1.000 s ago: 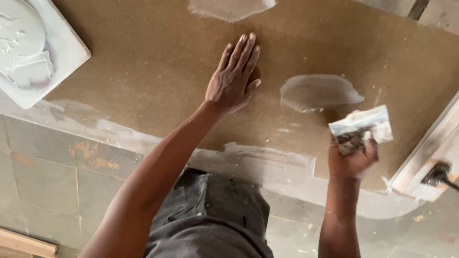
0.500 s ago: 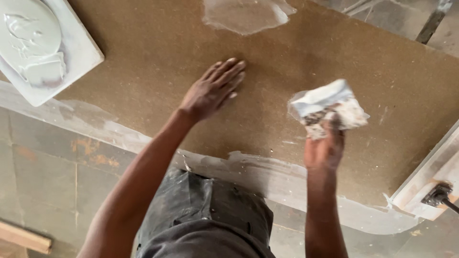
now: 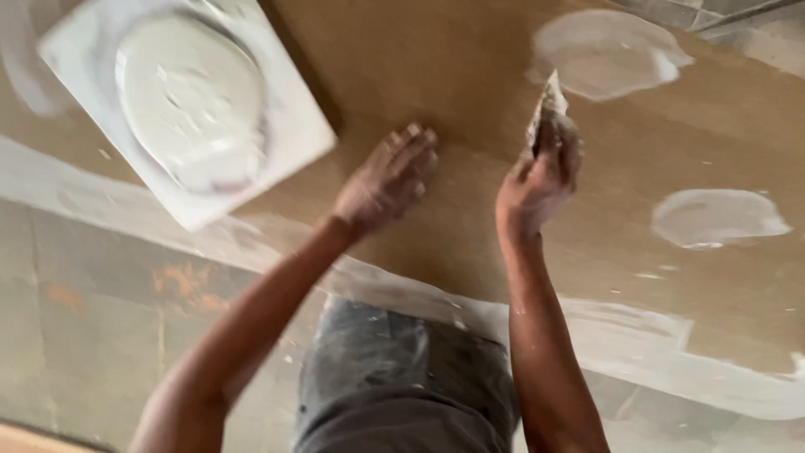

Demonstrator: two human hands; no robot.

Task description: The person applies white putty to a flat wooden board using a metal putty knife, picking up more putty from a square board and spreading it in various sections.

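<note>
Two bare hands are seen from above, at work on a brown board (image 3: 470, 101). The right hand (image 3: 541, 172) is closed around a putty knife (image 3: 547, 105), its fingers wrapped tight on the handle, with the white-smeared blade pointing up and away, seen nearly edge-on; whether the blade touches the board cannot be told through the blur. The left hand (image 3: 387, 178) is laid flat on the board just beside it, fingers spread loosely, holding nothing.

Compared with half a second ago, the knife has been turned from broadside to edge-on and carried up the board toward the upper patch of filler (image 3: 608, 52), and the left hand is now set closer to the right. It is judged that one stroke has been finished and the blade is being reset for another.

A second pale patch (image 3: 717, 218) is seen lower right, well apart from both hands. A white square slab (image 3: 285, 143) loaded with a round heap of filler (image 3: 189, 96) lies at upper left, partly on the board. A white filled strip (image 3: 637, 344) runs along the board's near edge. Grey trousers (image 3: 402, 377) and a tiled floor (image 3: 75, 319) are seen below. Nothing lies between the knife and the patches.
</note>
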